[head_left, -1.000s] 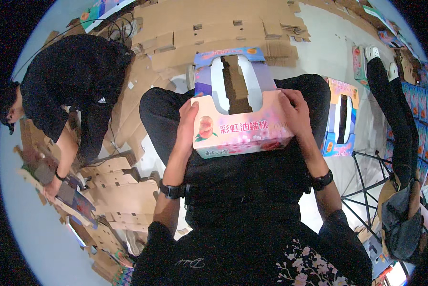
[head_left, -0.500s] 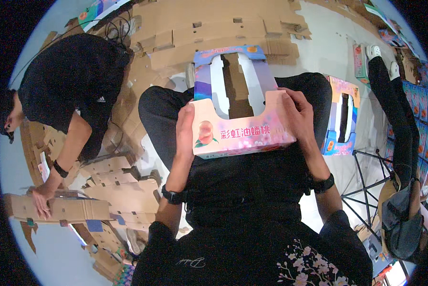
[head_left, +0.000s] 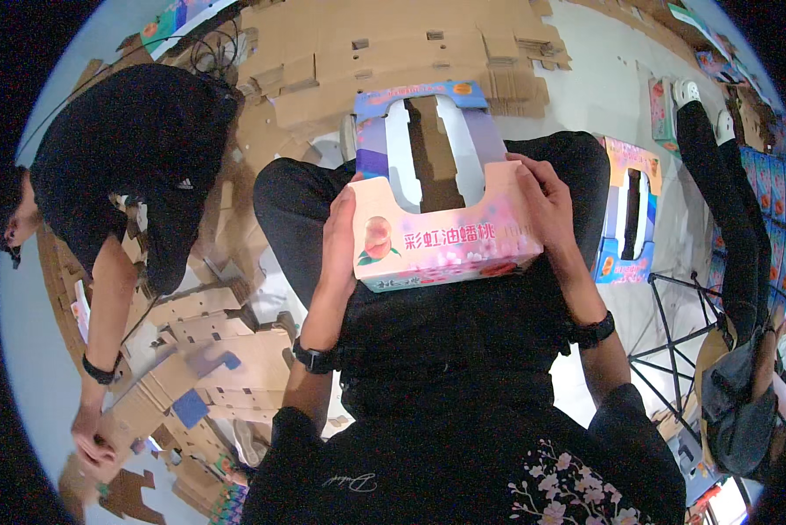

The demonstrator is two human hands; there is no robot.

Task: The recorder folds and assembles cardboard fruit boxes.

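A pink and blue cardboard fruit box [head_left: 450,260] rests on my lap, its peach-printed pink side toward me. Its folded walls frame a long cutout in the top, through which brown cardboard and white inner flaps show. My left hand [head_left: 340,229] grips the box's left side, thumb at the upper corner. On the opposite side my right hand [head_left: 546,206] holds the right wall, with the thumb and fingers around the upper corner. The fingers' far ends are partly hidden by the box.
A similar box [head_left: 627,210] stands right of my knee, near a black metal frame [head_left: 673,359]. Flattened brown cardboard [head_left: 393,52] covers the floor ahead. At left a co-worker [head_left: 130,157] bends over a brown cardboard piece [head_left: 143,398]. Another person's legs [head_left: 730,210] stretch at right.
The co-worker's arm has swung down and toward the lower left, and the brown cardboard piece has tilted. My hands and the fruit box have barely moved.
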